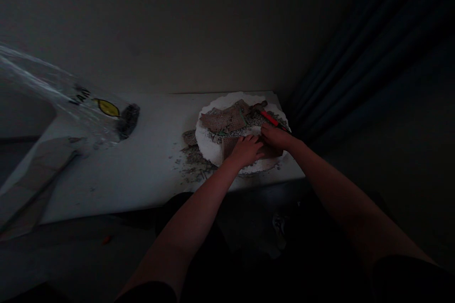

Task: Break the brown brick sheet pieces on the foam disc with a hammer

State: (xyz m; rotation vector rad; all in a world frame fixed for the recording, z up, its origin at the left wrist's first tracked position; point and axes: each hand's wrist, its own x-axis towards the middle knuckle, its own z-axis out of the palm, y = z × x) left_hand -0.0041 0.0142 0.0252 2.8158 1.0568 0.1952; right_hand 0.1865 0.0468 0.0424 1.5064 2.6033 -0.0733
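Observation:
My left hand (248, 149) lies with its fingers stretched out on a flat brown perforated piece (229, 144). Close beside it, my right hand (273, 137) is closed at the piece's far edge, and what its fingers hold is hidden. Both are over a round white mat (207, 145) with a scalloped rim. Just beyond the right hand lies a hammer (269, 117) with a red and black handle. Another brown dotted piece (227, 120), cracked and crumbled at its edge, rests at the back of the mat among grey crumbs (254, 129).
Grey rubble (195, 157) is scattered left of the mat on the white table (152, 151). Farther left are a clear plastic bag (81, 104) with a dark clump at its end, and cardboard (39, 170). A dark curtain (373, 52) hangs at the right; a wall stands behind.

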